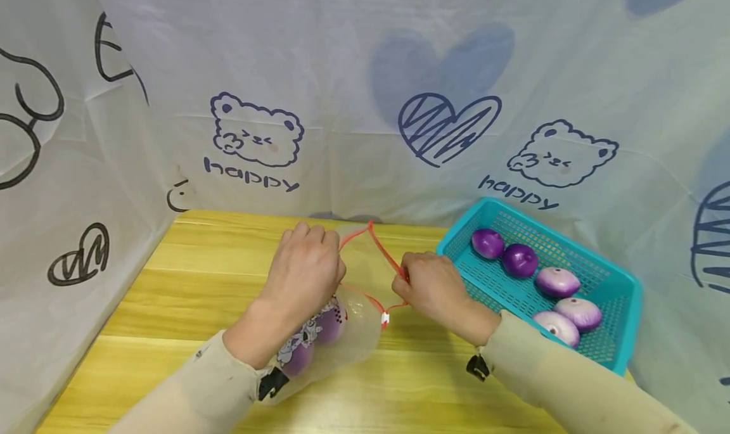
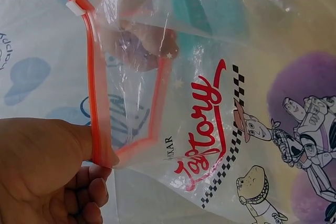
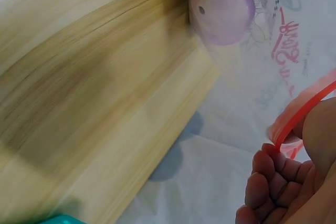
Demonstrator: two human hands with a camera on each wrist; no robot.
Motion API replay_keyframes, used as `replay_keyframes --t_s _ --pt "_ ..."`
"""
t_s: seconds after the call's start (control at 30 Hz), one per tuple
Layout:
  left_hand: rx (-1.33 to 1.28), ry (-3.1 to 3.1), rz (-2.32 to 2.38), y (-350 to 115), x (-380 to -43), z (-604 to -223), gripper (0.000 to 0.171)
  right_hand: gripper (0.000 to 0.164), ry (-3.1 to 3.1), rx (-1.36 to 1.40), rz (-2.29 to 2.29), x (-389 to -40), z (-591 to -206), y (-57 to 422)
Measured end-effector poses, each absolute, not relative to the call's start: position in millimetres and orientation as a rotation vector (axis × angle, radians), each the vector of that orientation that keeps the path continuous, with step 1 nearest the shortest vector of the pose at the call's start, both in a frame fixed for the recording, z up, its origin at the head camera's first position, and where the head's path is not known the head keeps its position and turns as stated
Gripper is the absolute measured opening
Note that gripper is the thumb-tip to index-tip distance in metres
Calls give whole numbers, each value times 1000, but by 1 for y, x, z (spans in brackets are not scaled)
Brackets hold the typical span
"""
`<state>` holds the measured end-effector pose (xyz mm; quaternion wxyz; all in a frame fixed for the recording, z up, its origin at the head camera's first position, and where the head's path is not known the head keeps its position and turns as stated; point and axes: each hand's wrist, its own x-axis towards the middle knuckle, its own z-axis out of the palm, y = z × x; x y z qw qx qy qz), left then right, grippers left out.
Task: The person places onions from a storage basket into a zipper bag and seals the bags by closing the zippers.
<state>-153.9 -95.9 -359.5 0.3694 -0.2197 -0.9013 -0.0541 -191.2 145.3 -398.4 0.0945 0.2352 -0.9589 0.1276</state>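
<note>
A clear zip bag (image 2: 199, 124) with an orange-red rim and cartoon print hangs between the two hands, its mouth spread apart. My left hand (image 1: 308, 266) pinches one side of the rim between thumb and fingers. On the opposite side, my right hand (image 1: 436, 288) pinches the rim too. Inside the bag are purple onions (image 1: 329, 325), partly covered by the print and the left arm; one onion (image 3: 220, 9) shows through the plastic in the right wrist view. A white zip slider (image 1: 385, 319) sits at the near corner of the rim.
A teal plastic basket (image 1: 626, 320) stands on the right of the wooden table (image 1: 217, 250), with several onions (image 1: 557, 282) inside, some dark purple and some paler. A printed white cloth (image 1: 342, 104) hangs behind the table and along its sides.
</note>
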Motion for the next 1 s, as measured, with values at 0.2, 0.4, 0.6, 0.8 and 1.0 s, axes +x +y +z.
replay_keyframes --t_s 0.2,0.4,0.6,0.8,1.0 --pt "-552 -2333 -165 -97 -153 -359 22 23 -2834 693 365 -191 -399 146" --pt "-542 -2345 -182 -98 -152 -358 22 14 -2794 728 391 -191 -394 151" --pt "-548 -2333 -210 -100 -151 -357 23 11 -2637 811 352 -194 -383 165" --pt "-550 -2351 -253 -100 -148 -358 25 11 -2415 875 182 -207 -378 191" --pt "-547 -2372 -288 -100 -148 -361 25 17 -2283 924 -21 -228 -377 223"
